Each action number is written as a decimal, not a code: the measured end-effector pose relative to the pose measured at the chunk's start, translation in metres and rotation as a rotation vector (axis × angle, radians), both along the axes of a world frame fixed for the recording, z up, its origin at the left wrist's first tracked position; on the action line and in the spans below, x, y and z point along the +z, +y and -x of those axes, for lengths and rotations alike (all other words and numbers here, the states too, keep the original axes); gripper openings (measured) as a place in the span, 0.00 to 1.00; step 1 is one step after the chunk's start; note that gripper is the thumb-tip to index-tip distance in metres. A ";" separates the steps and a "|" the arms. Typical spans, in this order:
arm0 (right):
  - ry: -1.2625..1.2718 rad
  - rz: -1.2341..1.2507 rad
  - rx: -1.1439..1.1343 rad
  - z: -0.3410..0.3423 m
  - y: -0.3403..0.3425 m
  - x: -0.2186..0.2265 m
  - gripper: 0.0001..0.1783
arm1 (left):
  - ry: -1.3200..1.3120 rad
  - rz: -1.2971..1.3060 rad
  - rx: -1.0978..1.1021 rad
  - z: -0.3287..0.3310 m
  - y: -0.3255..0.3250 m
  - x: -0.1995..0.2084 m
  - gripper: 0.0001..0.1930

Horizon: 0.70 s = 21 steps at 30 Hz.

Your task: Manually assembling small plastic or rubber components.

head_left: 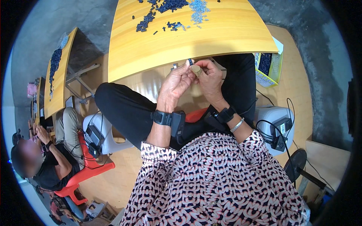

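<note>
Just off the table's near edge, my two hands meet above my lap. My left hand [176, 82] is closed, with a small dark blue-black piece [190, 61] pinched at its thumb and fingertip. Close beside it is my right hand [212, 80], its fingers bent and pressed together. A small tan, rounded thing [195, 69] shows at the right thumb; whether it is held or worn there I cannot tell. What the right fingertips grip is hidden. Farther off on the wooden table [181, 47] lie a dark pile of small pieces [171, 5] and a pile of clear bluish pieces [198, 10].
A yellow box [277, 69] of dark pieces stands right of the table. Grey-white stools [269, 113] with black devices and loose cables flank my legs. At left, a person [56, 162] sits on a red chair [96, 169] beside another table [62, 79].
</note>
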State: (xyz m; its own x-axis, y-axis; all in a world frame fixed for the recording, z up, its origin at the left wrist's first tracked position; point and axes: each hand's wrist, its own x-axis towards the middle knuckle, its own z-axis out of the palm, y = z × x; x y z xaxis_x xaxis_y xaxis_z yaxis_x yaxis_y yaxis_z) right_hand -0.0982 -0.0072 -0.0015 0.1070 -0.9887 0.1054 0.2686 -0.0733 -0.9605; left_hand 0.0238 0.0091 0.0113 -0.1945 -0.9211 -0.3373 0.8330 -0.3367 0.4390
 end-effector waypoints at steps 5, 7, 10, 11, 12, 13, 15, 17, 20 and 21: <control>-0.039 -0.002 0.013 -0.002 -0.001 0.001 0.07 | -0.126 0.067 0.006 0.003 0.005 0.005 0.10; -0.080 -0.040 0.022 0.000 0.000 0.009 0.07 | -0.153 0.025 0.024 0.009 0.005 0.020 0.09; -0.118 -0.022 0.039 0.000 0.000 0.010 0.08 | -0.189 -0.010 0.038 0.009 0.005 0.024 0.09; -0.118 -0.021 0.041 -0.001 0.000 0.010 0.08 | -0.199 -0.002 0.031 0.008 0.005 0.023 0.09; -0.146 -0.033 0.034 -0.002 0.000 0.010 0.08 | -0.199 -0.002 0.034 0.007 0.005 0.021 0.09; -0.175 -0.046 0.026 -0.003 0.000 0.010 0.08 | -0.197 -0.001 0.019 0.005 0.005 0.018 0.09; -0.163 -0.041 0.041 -0.002 -0.001 0.008 0.07 | -0.194 0.000 0.005 0.004 0.003 0.015 0.09; -0.151 -0.037 0.054 -0.001 -0.002 0.007 0.07 | -0.219 0.016 -0.020 0.004 0.002 0.014 0.10; -0.149 -0.003 0.058 -0.001 -0.002 0.006 0.06 | -0.214 -0.004 -0.011 0.004 0.001 0.014 0.10; -0.129 0.061 0.020 -0.003 -0.003 0.004 0.05 | -0.214 -0.004 -0.011 0.003 0.000 0.012 0.10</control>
State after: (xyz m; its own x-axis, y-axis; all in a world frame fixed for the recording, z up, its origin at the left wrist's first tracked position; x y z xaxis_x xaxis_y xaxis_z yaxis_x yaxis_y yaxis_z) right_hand -0.0957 -0.0106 0.0021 0.1088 -0.9777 0.1798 0.3915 -0.1241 -0.9118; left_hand 0.0206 0.0091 0.0238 -0.1282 -0.9177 -0.3761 0.7171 -0.3477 0.6040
